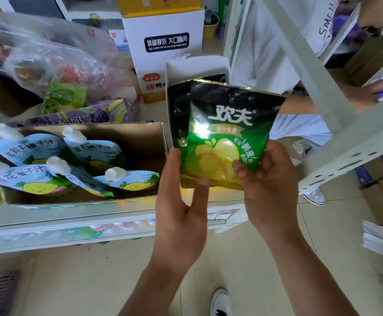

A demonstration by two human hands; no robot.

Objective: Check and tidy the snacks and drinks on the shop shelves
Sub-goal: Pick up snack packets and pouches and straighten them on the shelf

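Pouches in hand, mid-check, over the shelf's front edge.

The right hand point(268, 179) clamps the green pouches point(227, 133) at the lower right corner, thumb on the front. The left hand point(181, 201) grips the lower left, thumb up the edge. They hang above the shelf point(72, 222), before the white display box point(197, 65). Glossy green-and-black foil, a pear pictured, glare across it. Next, I'd guess: square the pair and slot them upright into that box.

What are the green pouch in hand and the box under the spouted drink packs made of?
The green pouch: likely metallised plastic film, glossy; bright glare patch, shiny top seal. The box: looks like corrugated cardboard, matte brown inside; thick raw cut edges.
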